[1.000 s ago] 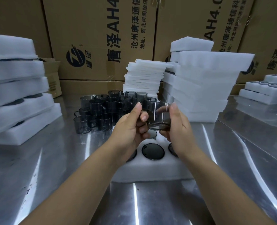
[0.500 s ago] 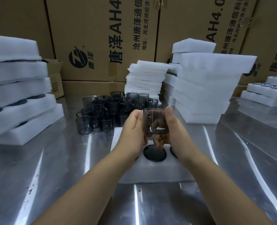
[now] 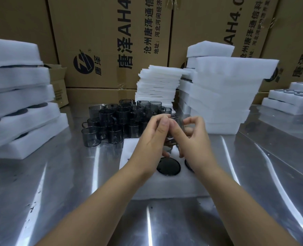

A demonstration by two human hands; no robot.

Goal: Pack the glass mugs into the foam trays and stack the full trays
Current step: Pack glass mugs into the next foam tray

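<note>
Left hand (image 3: 151, 144), right hand (image 3: 196, 144) gripping mug (image 3: 178, 120), carton (image 3: 102, 32) 唐泽 AH4

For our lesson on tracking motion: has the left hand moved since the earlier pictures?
Yes. Judged against the tall foam stack, the left hand has shifted right, toward it, and its fingers now cover the front of the mug.

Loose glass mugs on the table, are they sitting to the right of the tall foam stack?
No, the loose glass mugs stand left of the tall foam stack, behind the foam tray.
</note>
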